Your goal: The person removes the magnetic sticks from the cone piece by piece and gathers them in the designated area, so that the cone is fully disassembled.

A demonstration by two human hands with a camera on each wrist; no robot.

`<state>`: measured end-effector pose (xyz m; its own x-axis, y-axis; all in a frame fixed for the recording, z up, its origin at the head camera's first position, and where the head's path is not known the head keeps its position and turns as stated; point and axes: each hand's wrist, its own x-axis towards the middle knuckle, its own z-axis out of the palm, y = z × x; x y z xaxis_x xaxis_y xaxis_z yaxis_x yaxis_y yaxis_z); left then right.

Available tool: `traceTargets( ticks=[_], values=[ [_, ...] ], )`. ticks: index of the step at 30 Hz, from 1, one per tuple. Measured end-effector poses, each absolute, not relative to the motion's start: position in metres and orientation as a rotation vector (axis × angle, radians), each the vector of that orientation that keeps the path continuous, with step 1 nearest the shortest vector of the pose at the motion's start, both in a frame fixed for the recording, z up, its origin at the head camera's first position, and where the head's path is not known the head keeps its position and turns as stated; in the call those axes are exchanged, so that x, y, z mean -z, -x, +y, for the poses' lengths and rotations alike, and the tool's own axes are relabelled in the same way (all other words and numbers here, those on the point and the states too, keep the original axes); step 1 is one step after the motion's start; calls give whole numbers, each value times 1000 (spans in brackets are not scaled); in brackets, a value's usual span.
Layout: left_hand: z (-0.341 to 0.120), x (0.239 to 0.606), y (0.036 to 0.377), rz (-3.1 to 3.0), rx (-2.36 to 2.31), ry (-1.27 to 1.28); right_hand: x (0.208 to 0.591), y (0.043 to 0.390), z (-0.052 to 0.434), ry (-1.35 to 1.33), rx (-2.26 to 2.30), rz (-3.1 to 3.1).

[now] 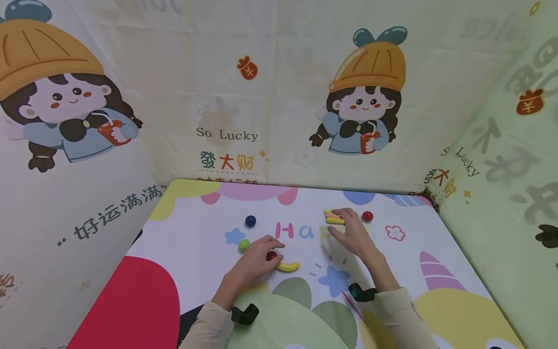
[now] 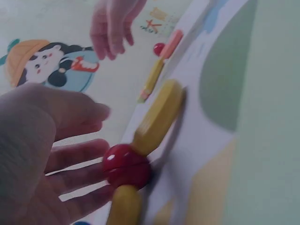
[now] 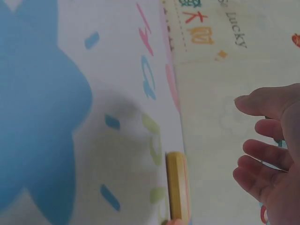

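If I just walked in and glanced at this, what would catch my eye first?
Probably the big cartoon girl in an orange hat printed on the back cloth wall, above a colourful printed table mat. On the mat, the left hand touches a glossy red ball joined to a curved yellow stick, while the right hand hovers by a small stack of coloured sticks.

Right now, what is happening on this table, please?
A person sits at a printed table with magnetic-looking sticks and balls. The left hand touches a red ball joined to a curved yellow stick. The right hand hovers, fingers relaxed, beside a stack of straight sticks. Blue, green and another red ball lie loose.
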<state>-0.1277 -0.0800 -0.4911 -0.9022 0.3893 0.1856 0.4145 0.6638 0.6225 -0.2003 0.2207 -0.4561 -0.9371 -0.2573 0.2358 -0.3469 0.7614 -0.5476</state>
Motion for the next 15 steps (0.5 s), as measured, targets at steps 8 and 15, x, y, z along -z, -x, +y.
traceTargets(
  ticks=[8, 15],
  values=[
    [-96, 485, 128, -2991, 1042, 671, 466, 186, 201, -638, -911, -2832],
    [-96, 482, 127, -3050, 1040, 657, 475, 172, 184, -822, -916, -2787]
  ],
)
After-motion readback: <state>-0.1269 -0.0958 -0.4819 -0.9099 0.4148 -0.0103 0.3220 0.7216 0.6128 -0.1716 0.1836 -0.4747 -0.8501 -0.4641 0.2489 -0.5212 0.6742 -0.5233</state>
